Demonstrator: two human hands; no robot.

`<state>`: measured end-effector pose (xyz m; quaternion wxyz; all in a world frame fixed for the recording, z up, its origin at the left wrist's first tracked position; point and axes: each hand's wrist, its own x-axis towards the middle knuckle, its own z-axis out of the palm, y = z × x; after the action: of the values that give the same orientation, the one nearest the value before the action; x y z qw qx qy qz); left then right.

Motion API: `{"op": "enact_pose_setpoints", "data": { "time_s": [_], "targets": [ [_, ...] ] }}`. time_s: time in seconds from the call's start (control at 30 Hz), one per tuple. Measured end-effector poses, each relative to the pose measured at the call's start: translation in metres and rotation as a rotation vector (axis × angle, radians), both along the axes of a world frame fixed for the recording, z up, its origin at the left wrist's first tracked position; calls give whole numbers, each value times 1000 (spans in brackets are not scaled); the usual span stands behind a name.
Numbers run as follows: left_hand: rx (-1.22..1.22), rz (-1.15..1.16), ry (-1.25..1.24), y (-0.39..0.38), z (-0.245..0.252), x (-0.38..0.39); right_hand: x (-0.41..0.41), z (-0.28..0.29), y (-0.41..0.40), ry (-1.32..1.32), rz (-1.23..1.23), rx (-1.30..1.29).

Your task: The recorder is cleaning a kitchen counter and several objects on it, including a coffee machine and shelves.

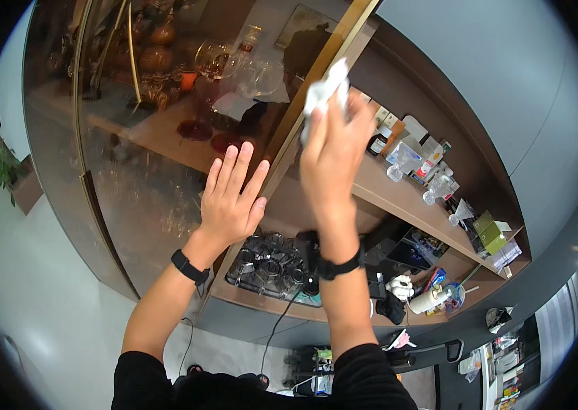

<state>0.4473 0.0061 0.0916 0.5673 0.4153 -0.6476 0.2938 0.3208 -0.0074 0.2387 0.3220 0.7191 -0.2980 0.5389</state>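
My right hand (pixel 337 148), a little blurred, grips a crumpled white cloth or tissue (pixel 325 92). The cloth lies over the gold-coloured metal edge (pixel 305 89) of a tinted glass cabinet door. Just left of that edge, my left hand (pixel 232 200) is spread flat, palm toward the glass door (pixel 150 205), and holds nothing. Behind the tinted glass are stemmed glasses (pixel 195 102), a gourd-shaped ornament (pixel 158 51) and a bottle (pixel 248 41). Whether the left palm fully touches the glass is hard to tell.
On the open shelf (pixel 386 179) at right stand small boxes, a dark bottle (pixel 379 141) and several clear glass pieces (pixel 395 171). Below are a tray of glassware (pixel 268 271), a black cable (pixel 273 328) and a white pump bottle (pixel 429 300). A plant (pixel 6 171) is far left.
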Motion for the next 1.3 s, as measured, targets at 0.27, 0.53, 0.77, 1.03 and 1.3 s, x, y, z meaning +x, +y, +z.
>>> {"op": "enact_pose_setpoints", "data": {
  "time_s": [0.27, 0.53, 0.77, 1.03, 1.3],
  "targets": [
    [-142, -182, 75, -4, 0, 12, 11, 56, 17, 24, -197, -217],
    [-246, -281, 96, -14, -6, 16, 12, -38, 27, 79, 23, 87],
    [-203, -275, 88, -9, -9, 13, 19, -56, 27, 27, -41, 37],
    [-140, -374, 156, 2, -6, 21, 17, -83, 21, 53, -60, -13],
    [-353, -333, 47, -26, -16, 27, 13, -193, 35, 39, -16, 363]
  ]
}}
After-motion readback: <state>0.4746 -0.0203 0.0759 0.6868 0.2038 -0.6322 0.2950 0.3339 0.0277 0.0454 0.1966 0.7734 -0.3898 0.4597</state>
